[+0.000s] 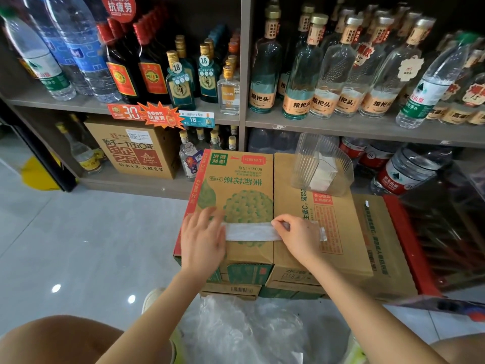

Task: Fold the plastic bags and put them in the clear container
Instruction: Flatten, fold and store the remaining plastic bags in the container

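Plastic bag [252, 231]: folded into a long, narrow white strip, lying flat across the tops of two cardboard boxes and over the seam between them
Left hand [203, 240]: palm down on the strip's left end, fingers [210, 216] straight and slightly spread, pressing it onto the green-printed box [244, 179]
Right hand [299, 240]: over the strip's right part, fingers [282, 222] curled, thumb and forefinger pinching the bag's upper edge; a short end of the strip shows past the hand on the right
Clear container [321, 164]: ribbed and see-through, on the far part of the brown box [294, 200], well apart from both hands
Folded bags [322, 172]: a few white ones packed together inside the container
Loose bags [244, 329]: a crumpled clear heap on the floor between the person's knees, just in front of the boxes
Shelves [341, 127]: behind the boxes, lined with bottles [296, 74] of water and spirits, and price tags
Floor [91, 232]: pale glossy tiles
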### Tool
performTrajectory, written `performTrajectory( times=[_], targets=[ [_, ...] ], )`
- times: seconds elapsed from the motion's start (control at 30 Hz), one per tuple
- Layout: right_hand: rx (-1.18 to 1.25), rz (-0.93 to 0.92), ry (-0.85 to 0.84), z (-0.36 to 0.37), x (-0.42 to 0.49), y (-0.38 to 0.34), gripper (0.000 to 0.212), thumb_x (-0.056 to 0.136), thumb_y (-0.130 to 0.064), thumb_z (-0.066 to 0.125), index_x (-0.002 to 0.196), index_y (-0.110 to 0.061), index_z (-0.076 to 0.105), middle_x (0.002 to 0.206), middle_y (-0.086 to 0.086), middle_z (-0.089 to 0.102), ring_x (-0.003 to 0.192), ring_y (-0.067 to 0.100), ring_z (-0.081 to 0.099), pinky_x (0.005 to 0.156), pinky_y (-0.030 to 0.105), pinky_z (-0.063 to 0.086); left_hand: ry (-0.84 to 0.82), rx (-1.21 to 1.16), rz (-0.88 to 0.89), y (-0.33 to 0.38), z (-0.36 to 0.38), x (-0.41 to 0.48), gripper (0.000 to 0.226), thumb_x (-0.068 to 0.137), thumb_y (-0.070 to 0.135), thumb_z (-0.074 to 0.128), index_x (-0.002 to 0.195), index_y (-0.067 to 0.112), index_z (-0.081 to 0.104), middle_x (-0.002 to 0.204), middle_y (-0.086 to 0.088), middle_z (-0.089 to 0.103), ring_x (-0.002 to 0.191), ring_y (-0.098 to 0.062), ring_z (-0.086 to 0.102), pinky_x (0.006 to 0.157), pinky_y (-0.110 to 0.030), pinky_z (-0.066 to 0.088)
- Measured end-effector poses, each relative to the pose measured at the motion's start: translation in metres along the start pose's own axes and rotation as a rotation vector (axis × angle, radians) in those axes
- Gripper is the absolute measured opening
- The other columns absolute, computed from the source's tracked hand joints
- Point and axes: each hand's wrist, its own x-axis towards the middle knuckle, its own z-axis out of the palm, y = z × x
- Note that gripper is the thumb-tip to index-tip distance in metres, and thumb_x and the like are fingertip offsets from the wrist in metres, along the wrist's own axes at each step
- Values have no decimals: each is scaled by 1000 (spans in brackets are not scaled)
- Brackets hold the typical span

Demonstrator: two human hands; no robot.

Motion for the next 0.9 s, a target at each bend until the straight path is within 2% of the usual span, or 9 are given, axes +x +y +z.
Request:
performTrajectory(
  times=[0.1, 0.2, 0.27, 0.37, 0.43, 0.53, 0.6, 0.77, 0.9],
  targets=[
    [-9, -13, 19, 0, 0, -1, 19, 94, -34, 56, 97, -27, 73, 78, -10, 71, 64, 6, 56, 56, 24, 42, -172, -18, 65, 16, 11, 0, 47, 96, 30, 32, 124, 11, 65, 137, -11, 56, 129, -35, 48, 114, -45, 24],
    [-10, -32, 26, 1, 0, 0, 18, 94, -31, 56, 97, -25, 74, 81, -10, 72, 66, 5, 57, 53, 17, 34, -347, 13, -52, 23, 23, 0, 71, 96, 47, 1, 146, 13, 39, 155, -9, 30, 146, -33, 20, 118, -40, 3],
    [-41, -42, 30, -1, -1, -2, 19, 95, -27, 55, 100, -23, 73, 86, -8, 71, 72, 10, 62, 55, 22, 36, -394, 70, -66, 22, 31, -3, 86, 89, 54, -20, 152, 17, 25, 160, -7, 17, 149, -30, 8, 118, -39, -5],
    [-269, -245, 198, 1, -5, -12, 24, 80, -11, 72, 104, -13, 73, 92, 0, 71, 80, 20, 65, 70, 29, 47, -413, 117, -69, 22, 32, -3, 84, 86, 54, -21, 154, 21, 14, 161, -6, 7, 149, -28, -2, 117, -38, -11],
    [-310, -364, 183, 13, -10, -23, 38, 77, -8, 74, 114, -10, 68, 113, 5, 69, 104, 24, 64, 94, 41, 48, -426, 115, -84, 23, 31, -3, 80, 85, 53, -16, 154, 23, 10, 162, -6, 3, 149, -27, -6, 116, -38, -14],
    [-320, -341, -158, 31, -15, -30, 48, 101, -30, 29, 145, -15, 37, 154, 2, 32, 144, 21, 25, 118, 44, 5, -448, 127, -94, 24, 31, -3, 80, 83, 57, -14, 154, 26, 5, 162, -4, -2, 148, -25, -10, 116, -38, -15],
    [-335, -290, -302, 33, -15, -25, 69, 92, -48, -8, 152, -21, 11, 159, -6, 4, 147, 14, -3, 117, 42, -11, -457, 139, -95, 23, 32, -2, 80, 82, 60, -13, 153, 28, 3, 161, -3, -4, 148, -24, -12, 117, -39, -14],
    [-400, -190, -316, 13, -24, 19, 56, 93, -51, -12, 146, -33, -17, 153, -9, -24, 143, 15, -23, 115, 42, -19, -464, 170, -88, 21, 35, -3, 80, 81, 63, -14, 153, 30, -2, 161, -2, -8, 147, -24, -16, 118, -40, -15],
    [-467, -24, -306, -9, -30, 62, 62, 84, -55, -27, 143, -35, -24, 153, -8, -27, 141, 16, -27, 114, 45, -20, -470, 194, -77, 20, 36, -4, 79, 82, 63, -14, 153, 30, -4, 161, -2, -9, 147, -24, -17, 118, -40, -15]
  ],
)
